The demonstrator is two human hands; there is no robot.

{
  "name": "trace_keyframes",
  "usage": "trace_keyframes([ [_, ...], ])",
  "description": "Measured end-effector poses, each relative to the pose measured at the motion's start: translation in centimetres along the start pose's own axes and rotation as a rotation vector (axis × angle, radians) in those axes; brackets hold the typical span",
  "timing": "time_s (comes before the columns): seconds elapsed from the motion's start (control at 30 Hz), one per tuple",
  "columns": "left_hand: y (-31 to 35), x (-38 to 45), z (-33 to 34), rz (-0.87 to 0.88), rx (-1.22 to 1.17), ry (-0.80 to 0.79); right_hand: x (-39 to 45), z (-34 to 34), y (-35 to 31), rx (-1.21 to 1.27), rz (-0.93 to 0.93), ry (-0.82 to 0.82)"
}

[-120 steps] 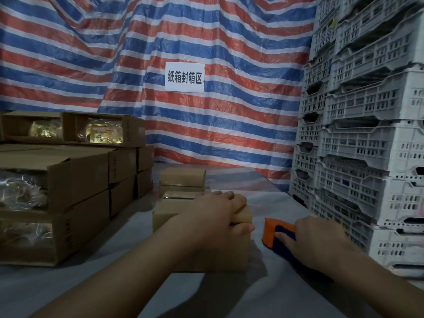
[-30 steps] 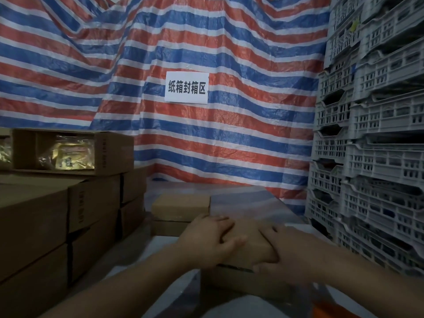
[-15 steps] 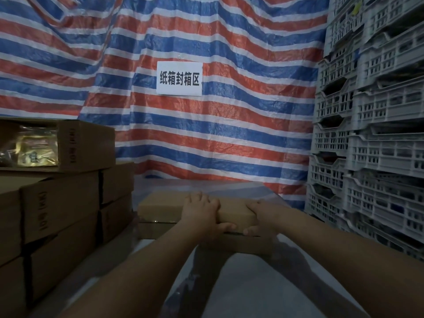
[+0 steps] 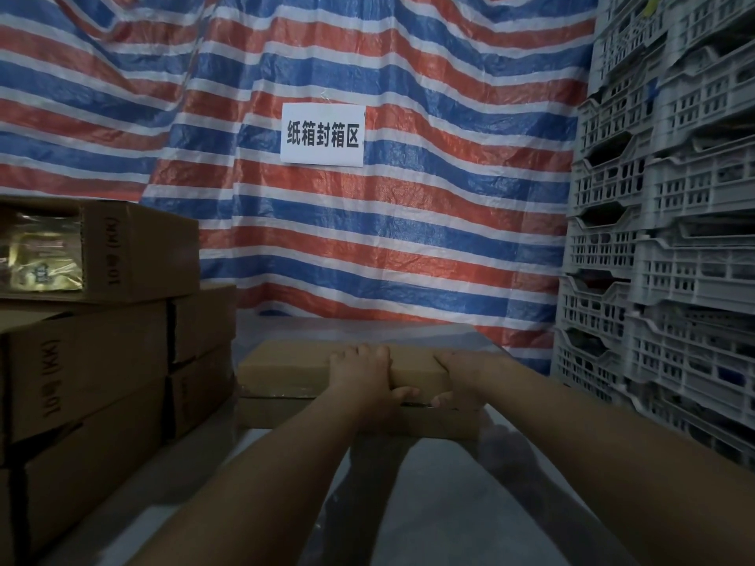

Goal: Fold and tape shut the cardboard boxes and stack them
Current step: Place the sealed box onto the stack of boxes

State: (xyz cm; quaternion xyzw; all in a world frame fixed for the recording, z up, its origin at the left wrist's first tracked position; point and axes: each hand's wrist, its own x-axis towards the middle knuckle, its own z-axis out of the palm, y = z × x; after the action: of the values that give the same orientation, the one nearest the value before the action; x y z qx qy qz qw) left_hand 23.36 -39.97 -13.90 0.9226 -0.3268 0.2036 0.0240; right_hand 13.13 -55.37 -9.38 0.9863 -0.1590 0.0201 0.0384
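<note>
Cardboard box (image 4: 412,367) between both hands (image 4: 408,377)

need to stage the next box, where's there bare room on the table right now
Free: the table surface in front of the two-box stack, around the forearms, and a strip behind the stack before the tarp. Crowded: the left edge holds the big cartons; white crates wall off the right.

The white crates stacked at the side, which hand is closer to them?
Right. The right hand grips the top box's end nearest the white crates; the left hand grips it mid-box, farther away.
</note>
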Motion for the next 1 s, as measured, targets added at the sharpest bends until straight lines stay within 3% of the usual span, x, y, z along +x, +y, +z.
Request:
trace_keyframes([
  [0.33, -0.9, 0.0, 1.0, 0.023, -0.141, 0.095, 0.7, 0.0, -0.3, -0.009, -0.027, -0.013],
  [0.77, -1.2, -0.4, -0.4, 0.033, -0.132, 0.002, 1.4, 0.4, -0.1, -0.055, -0.042, 0.029],
  [1.0, -2.9, -3.7, -3.5, 0.057, -0.049, -0.041, -1.0, -1.7, -0.2, -0.195, -0.027, 0.105],
])
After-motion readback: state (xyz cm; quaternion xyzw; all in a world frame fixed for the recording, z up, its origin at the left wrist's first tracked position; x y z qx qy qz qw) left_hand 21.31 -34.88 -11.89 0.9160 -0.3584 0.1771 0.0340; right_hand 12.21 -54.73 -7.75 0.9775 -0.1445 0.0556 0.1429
